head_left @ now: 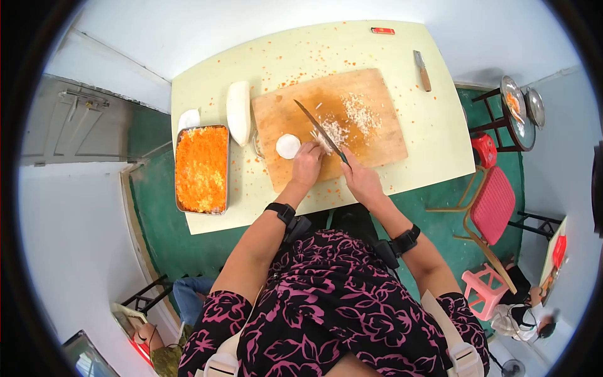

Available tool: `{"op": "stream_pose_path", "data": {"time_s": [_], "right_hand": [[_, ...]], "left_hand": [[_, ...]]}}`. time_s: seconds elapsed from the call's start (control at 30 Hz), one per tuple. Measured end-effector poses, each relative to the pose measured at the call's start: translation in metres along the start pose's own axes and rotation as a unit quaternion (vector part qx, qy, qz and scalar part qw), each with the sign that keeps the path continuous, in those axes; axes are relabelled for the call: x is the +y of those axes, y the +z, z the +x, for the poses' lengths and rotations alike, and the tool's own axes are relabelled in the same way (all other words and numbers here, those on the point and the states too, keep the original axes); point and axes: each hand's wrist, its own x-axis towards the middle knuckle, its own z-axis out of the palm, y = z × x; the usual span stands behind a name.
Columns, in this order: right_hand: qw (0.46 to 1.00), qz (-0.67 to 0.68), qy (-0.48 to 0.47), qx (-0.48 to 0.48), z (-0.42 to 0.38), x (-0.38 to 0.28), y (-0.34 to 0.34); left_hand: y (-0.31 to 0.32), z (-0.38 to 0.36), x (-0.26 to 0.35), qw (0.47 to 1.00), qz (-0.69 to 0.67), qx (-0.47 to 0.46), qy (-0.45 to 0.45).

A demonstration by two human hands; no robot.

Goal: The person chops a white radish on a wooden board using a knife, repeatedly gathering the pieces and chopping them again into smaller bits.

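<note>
Gripping the knife [321,129] by its handle, the right hand [362,180] is positioned above the board's near edge, fingers closed around the handle. The left hand [308,164] is located over the same edge, to the left; its fingers are drawn together, with the tips at the white strips [319,142] beside the blade. Whether they pinch or only press cannot be told. The blade extends diagonally, tip toward the far-left corner of the board [276,116].

A white round [288,146] lies flat inside the board's left edge, near the left hand. Chopped white bits [335,132] lie beside the blade; a second, looser pile [361,114] lies toward the far-right corner.

The tray [227,196] of orange and yellow shreds [201,166] occupies the left edge of the table [433,141], toward its near-left corner. A long white vegetable [239,113] lies beside the board's far-left corner. A wooden-handled cleaver [423,71] is placed near the table's right edge, and a red lighter [382,31] at the far edge.
</note>
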Motion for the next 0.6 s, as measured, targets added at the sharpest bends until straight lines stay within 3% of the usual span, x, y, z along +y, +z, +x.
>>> {"op": "stream_pose_path", "data": {"time_s": [0.43,0.6], "right_hand": [[0.999,-0.004,0.022,-0.028,0.002,0.001,-0.002],[1.000,0.020,0.016,0.007,-0.003,0.005,0.003]], "left_hand": [[-0.002,0.002,-0.001,1.000,-0.007,-0.018,0.009],[-0.002,0.002,0.000,1.000,-0.002,-0.012,0.010]]}}
